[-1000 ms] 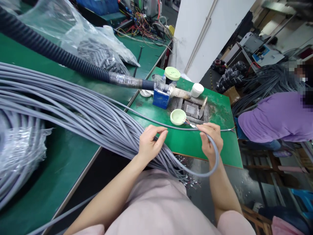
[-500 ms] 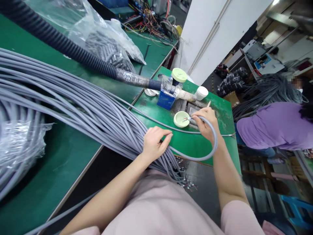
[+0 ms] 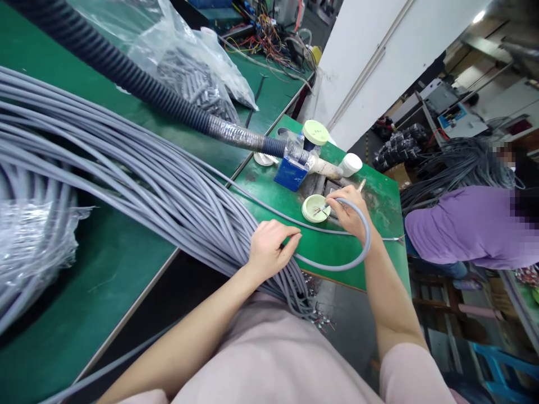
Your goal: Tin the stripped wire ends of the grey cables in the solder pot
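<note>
My right hand [image 3: 348, 212] is closed around the end of a grey cable [image 3: 365, 235], which bends in a loop back toward the bundle. Its fanned, stripped wires [image 3: 320, 211] reach into a small pale green dish [image 3: 309, 217]; whether they touch the bottom is unclear. My left hand [image 3: 273, 247] rests on a thick bundle of grey cables [image 3: 189, 196], thumb and forefinger drawn near each other. Anything under its curled fingers is hidden. Between the hands and the dish, another cable [image 3: 290, 216] lies across the green table [image 3: 337, 252].
A ribbed black hose [image 3: 160, 101] ends at a blue box [image 3: 290, 173]. A green-lidded jar [image 3: 315, 133] and white cup [image 3: 351, 164] stand behind. At left lie wrapped cables [image 3: 37, 252] and a plastic bag [image 3: 202, 78]. A person in purple [image 3: 467, 224] sits right.
The view has shifted slightly. My right hand has lowered a little, with the wire ends deeper over the dish. My left hand stays on the bundle, thumb and forefinger slightly shifted.
</note>
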